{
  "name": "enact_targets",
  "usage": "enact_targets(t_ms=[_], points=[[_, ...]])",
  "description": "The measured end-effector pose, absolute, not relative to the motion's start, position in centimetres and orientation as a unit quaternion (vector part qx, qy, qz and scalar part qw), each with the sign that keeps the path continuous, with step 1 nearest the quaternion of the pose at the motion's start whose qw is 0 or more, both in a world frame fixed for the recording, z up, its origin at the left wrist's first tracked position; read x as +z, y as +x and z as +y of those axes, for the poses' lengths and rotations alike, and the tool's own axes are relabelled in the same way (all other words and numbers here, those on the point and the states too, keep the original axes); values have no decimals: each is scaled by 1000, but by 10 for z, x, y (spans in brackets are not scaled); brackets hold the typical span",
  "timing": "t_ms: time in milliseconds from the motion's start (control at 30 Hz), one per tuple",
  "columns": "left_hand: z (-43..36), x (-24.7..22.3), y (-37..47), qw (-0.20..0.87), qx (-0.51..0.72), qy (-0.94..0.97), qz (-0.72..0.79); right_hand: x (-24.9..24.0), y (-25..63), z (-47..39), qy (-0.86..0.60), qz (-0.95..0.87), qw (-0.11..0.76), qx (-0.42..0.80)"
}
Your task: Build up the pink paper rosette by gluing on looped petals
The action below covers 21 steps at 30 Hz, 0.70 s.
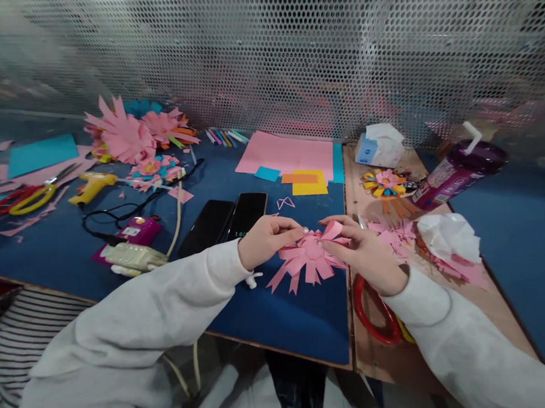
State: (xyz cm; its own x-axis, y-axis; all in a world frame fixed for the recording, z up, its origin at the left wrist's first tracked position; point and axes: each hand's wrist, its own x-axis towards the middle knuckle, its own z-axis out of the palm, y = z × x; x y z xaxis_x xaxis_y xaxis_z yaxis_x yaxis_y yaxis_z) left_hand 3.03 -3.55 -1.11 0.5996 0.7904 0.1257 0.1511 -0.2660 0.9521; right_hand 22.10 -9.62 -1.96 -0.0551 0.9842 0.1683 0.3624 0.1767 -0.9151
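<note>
A pink paper flower (313,254) with fringed, notched petals is held between my hands just above the blue tabletop. My left hand (270,238) pinches its upper left edge, thumb and fingers together. On the other side, my right hand (365,252) grips a curled pink petal (332,231) at the flower's upper right. Two dark phones lie left of my left hand; the nearer phone (248,211) shows a clock. Under my right wrist is a pair of scissors with red handles (376,319), partly hidden by the sleeve.
Pink paper (286,155) and small yellow cards (309,183) lie behind. At left are paper flowers (127,133), a yellow glue gun (92,187), scissors (34,201) and a power strip (134,256) with cables. At right stand a purple bottle (458,174) and a tissue box (378,148).
</note>
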Motion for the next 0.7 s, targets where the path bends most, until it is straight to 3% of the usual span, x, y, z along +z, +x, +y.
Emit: enact_targets(t_ms=[400, 700], points=[[-20, -21, 24, 588, 352, 654, 321, -16, 225, -97, -526, -636, 502, 260], [-29, -14, 29, 508, 291, 761, 280, -9, 220, -107, -514, -675, 493, 191]])
